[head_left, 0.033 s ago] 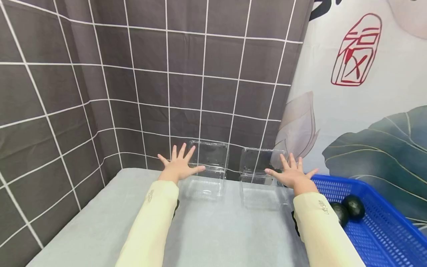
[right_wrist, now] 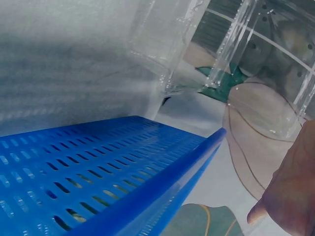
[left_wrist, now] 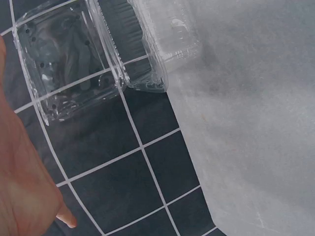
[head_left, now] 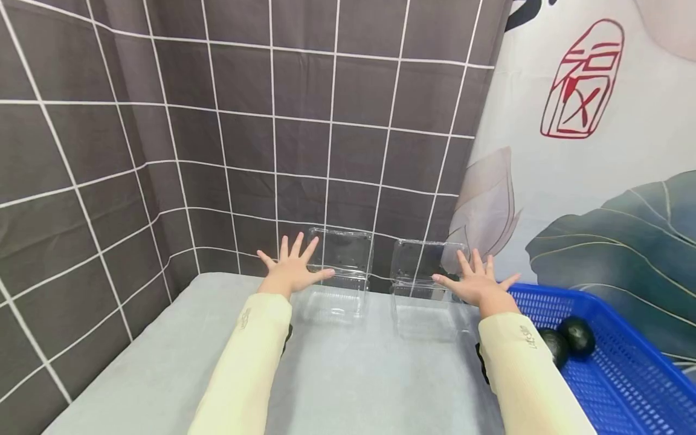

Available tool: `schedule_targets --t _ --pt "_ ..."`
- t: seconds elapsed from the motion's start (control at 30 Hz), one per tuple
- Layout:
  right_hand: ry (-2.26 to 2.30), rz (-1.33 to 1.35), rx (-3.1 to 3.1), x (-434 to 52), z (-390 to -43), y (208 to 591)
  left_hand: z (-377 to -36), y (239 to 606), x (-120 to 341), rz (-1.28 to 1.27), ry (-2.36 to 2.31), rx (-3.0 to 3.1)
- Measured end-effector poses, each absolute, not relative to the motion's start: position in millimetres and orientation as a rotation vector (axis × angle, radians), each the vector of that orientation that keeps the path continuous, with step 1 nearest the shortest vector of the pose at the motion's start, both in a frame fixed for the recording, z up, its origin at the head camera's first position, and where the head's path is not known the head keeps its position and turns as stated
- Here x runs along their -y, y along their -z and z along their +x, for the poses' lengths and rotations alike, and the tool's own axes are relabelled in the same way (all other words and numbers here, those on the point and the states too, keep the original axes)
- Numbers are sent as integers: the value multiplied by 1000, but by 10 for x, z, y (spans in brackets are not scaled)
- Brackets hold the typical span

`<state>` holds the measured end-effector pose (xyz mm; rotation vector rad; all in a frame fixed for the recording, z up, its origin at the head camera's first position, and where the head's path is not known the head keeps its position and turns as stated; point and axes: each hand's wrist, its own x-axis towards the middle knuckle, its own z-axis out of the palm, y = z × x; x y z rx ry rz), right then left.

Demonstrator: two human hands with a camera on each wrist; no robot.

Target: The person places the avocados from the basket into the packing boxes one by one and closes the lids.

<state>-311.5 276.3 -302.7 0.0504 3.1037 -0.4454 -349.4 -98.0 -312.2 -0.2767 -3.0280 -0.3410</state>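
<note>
Both hands are held out over the far part of the table with fingers spread, and neither holds anything. My left hand is just left of a clear plastic clamshell box whose lid stands up. Close to my right hand is a second clear clamshell box, likewise with its lid raised; the fingers overlap its right edge in the head view. Each wrist view catches only part of a hand, the left hand at the left edge and the right hand at the lower right.
At the right stands a blue perforated plastic basket holding two dark, rounded fruits that look like avocados, partly behind the right sleeve. A pale cloth covers the table. Behind it hang a dark grid curtain and a printed white one.
</note>
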Motion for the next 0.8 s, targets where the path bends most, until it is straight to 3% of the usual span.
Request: schedule_targets --t 0.3,0.53,0.67,0.8 --pt "511 15 -3120 -2810 -3101 2927 -3441 3095 840 -355 308 2976" --pt "526 -106 -3277 -3230 -3036 2434 -3332 3090 109 -650 871 2711" --pt "619 -92 -3291 -3588 -2927 2245 -3247 3355 -280 -737 1239 2646" --pt "694 11 -3266 -3987 -2729 2362 -3097 3751 -524 -717 1325 2651"
